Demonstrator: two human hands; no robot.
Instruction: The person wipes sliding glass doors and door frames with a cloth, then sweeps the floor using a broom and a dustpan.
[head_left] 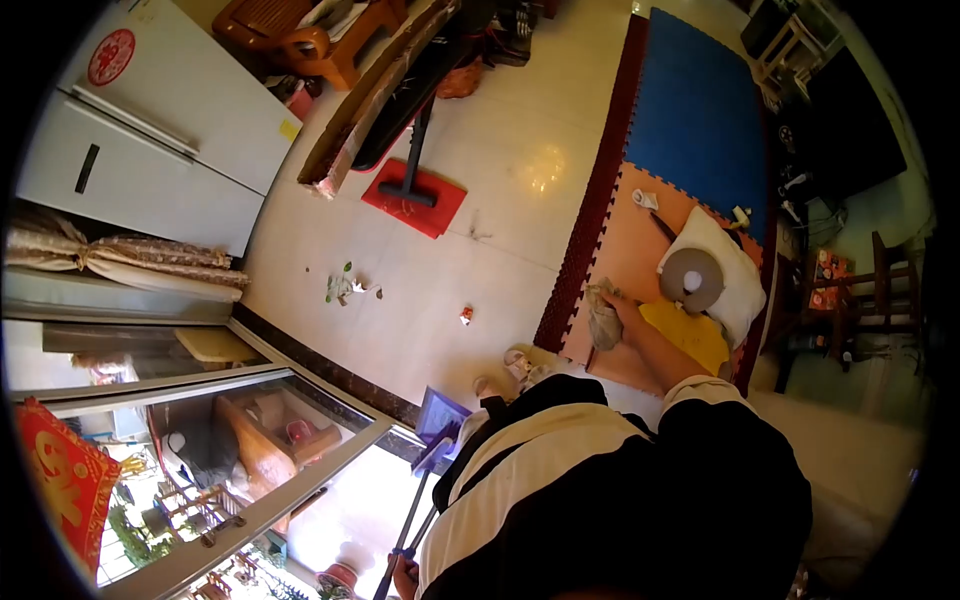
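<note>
My right hand (625,315) is closed around a crumpled greyish cloth (603,318) above the orange foam mat (615,230). Close to that arm are a yellow pad (690,335), a white pillow (738,270) and a round grey disc (692,280) with a white centre. Down at the lower left, my left hand (403,577) grips the long handles (408,525) of a dustpan, its purple pan (440,415) near the door sill. What else the left hand holds is partly hidden by my body.
Green leaves with white scraps (350,288) and a small red-and-white wrapper (466,315) lie on the tiles. A black bench (415,150) stands on a red mat (440,205) beside a long cardboard box (350,140). A fridge (170,110) and sliding glass door (300,470) are left; a blue mat (700,110) lies beyond.
</note>
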